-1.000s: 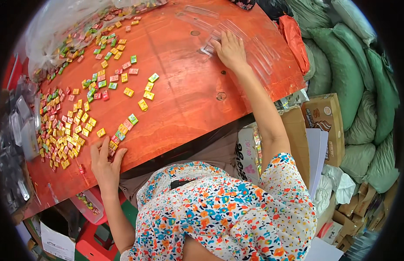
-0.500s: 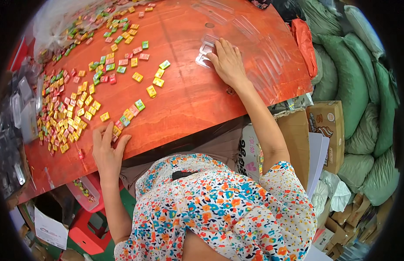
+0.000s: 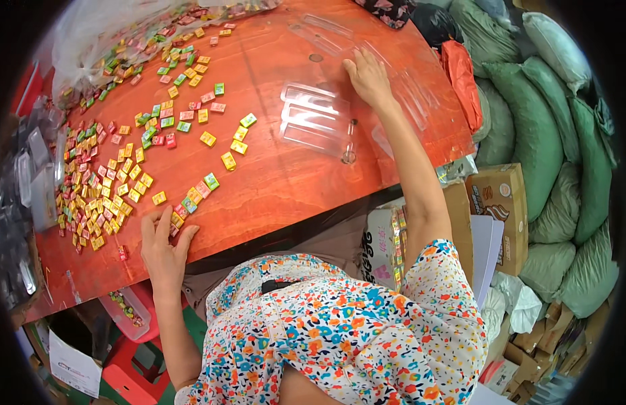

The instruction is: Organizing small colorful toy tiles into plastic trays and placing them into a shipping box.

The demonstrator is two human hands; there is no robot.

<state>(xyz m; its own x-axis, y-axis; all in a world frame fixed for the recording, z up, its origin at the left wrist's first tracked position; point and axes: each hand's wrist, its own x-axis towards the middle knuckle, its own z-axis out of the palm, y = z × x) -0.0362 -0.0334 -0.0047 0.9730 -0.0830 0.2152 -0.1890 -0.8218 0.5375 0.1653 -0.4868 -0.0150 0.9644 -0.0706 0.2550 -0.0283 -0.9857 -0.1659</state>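
Note:
My left hand [image 3: 163, 246] rests at the table's near edge, thumb and forefinger apart on either side of the near end of a slanting row of small candy-coloured boxes [image 3: 195, 194]. Yellow, pink, green and blue ones stand side by side in that row. My right hand [image 3: 369, 75] lies palm down at the far right of the tabletop, fingers stretched out, among thin clear plastic trays. One clear tray with long slots [image 3: 316, 120] lies to its left. Other clear trays [image 3: 414, 101] are spread to its right, and one more [image 3: 321, 35] lies beyond.
Many loose little boxes [image 3: 110, 196] cover the left of the red table [image 3: 279, 196]. A clear plastic bag [image 3: 90, 40] of them sits at the far left. Full green sacks [image 3: 529, 128], an orange-red bag [image 3: 461, 84] and a cardboard box [image 3: 498, 202] stand at the right.
My right hand has moved off the slotted tray, up and to the right. That tray now lies flat and uncovered, nearer to me. My left hand has stayed by the row.

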